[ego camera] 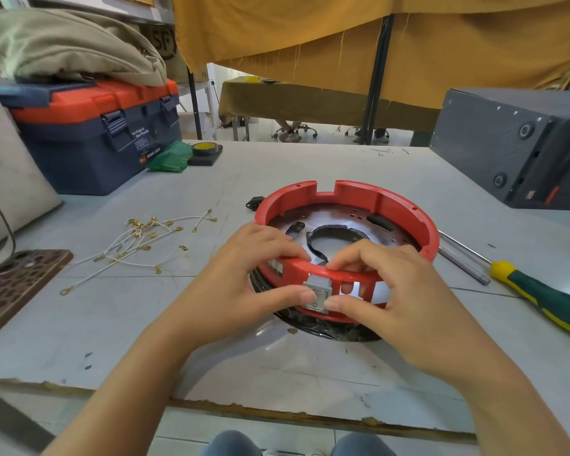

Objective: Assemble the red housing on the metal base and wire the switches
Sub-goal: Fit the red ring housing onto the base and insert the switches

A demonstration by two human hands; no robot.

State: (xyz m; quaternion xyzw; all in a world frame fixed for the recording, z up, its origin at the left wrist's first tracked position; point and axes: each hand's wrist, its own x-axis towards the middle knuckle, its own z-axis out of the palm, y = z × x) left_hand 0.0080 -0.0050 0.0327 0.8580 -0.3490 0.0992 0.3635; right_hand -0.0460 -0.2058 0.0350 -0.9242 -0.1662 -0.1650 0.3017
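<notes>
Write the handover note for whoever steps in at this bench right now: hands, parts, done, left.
Left hand: fingers curled over the red housing rim, thumb pressing the grey switch.
Right hand: same grip from the other side, thumb on the switch.
Housing sits on the metal base at table centre; the switch is partly in a front-wall slot, with open slots beside it.
White terminal wires lie loose on the left, screwdriver on the right.
Done: housing on base.
Left: seat this switch, fill the other slots, do all wiring.
</notes>
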